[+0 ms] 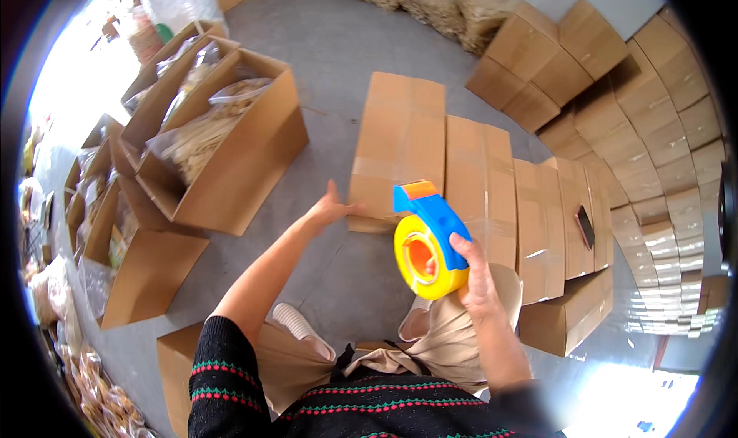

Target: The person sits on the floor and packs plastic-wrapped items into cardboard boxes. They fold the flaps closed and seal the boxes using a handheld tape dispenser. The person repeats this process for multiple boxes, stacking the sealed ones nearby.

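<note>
My right hand (475,271) grips a blue and yellow packing tape dispenser (450,225), with fingers through its orange centre. The dispenser is held above the near end of a row of cardboard cartons. My left hand (331,210) is empty with thumb and fingers apart, beside the near left corner of the leftmost carton (398,144); whether it touches the carton cannot be told. Clear tape runs over this carton's top. A second taped carton (475,173) stands directly to its right.
More closed cartons (539,225) continue rightward, one bearing a phone (584,227). Open cartons (248,155) at left hold plastic bags of pale goods (202,141). Stacked cartons (640,109) line the right side. Large tan bundles (426,6) lie at the back. Grey floor (328,52) shows between.
</note>
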Motion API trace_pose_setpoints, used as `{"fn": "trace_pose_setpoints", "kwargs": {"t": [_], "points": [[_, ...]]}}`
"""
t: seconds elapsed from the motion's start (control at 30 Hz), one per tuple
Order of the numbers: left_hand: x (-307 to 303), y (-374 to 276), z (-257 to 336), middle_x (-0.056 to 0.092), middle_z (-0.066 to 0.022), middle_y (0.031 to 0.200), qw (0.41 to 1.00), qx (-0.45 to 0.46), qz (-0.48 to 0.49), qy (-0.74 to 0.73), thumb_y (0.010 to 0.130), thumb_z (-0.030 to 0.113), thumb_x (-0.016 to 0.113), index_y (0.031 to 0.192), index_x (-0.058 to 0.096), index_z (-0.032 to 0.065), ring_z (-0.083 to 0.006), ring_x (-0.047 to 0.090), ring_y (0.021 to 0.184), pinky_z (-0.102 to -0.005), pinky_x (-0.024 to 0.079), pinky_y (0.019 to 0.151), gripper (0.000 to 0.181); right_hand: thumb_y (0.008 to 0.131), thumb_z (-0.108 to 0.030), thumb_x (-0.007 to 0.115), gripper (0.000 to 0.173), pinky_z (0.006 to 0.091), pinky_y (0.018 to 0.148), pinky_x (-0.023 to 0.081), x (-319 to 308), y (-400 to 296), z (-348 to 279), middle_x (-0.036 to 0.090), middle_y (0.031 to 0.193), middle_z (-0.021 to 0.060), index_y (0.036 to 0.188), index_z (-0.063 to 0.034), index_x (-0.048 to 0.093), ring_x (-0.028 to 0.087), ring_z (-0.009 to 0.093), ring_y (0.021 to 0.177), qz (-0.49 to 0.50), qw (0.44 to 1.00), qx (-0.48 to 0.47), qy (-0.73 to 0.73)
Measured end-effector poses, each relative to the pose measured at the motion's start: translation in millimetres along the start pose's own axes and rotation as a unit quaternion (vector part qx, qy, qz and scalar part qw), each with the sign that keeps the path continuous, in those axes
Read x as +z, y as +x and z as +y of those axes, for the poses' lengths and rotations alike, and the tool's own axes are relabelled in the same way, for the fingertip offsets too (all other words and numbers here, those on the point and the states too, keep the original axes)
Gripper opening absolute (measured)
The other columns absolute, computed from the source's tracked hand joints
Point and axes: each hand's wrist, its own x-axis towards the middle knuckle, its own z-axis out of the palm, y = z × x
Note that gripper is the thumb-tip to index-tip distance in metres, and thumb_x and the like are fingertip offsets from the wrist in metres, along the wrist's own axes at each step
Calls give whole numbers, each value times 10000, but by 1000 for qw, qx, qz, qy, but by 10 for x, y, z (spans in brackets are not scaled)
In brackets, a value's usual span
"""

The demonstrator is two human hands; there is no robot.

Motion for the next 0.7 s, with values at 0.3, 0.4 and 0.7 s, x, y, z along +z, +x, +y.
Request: {"fn": "trace_pose_setpoints", "kwargs": {"t": [0.3, 0.4, 0.7], "points": [[222, -12, 179, 491, -65, 1302, 915, -105, -74, -383, 918, 140, 544, 1392, 349, 217, -276, 547, 1121, -459, 547, 817, 518, 803, -389, 697, 553, 270, 821, 471, -225, -22, -22, 642, 1008, 88, 1136, 32, 563, 609, 135, 904, 1, 1000, -3, 7], [127, 243, 203, 498, -66, 1290, 913, -94, -41, -394, 905, 102, 544, 1376, 380, 209, -279, 541, 1123, -471, 558, 789, 510, 799, -353, 700, 539, 279, 812, 484, -205, -57, -29, 642, 1012, 94, 1142, 38, 559, 614, 144, 910, 17, 1000, -12, 2], [109, 985, 989, 352, -178, 1427, 926, -9, 92, -367, 812, 270, 726, 1479, -47, 64, -301, 413, 1273, -412, 447, 944, 1042, 790, -343, 696, 570, 313, 892, 455, -250, -188, 5, 605, 1094, 102, 1194, 17, 518, 584, 179, 999, 56, 997, -49, 3]]}}
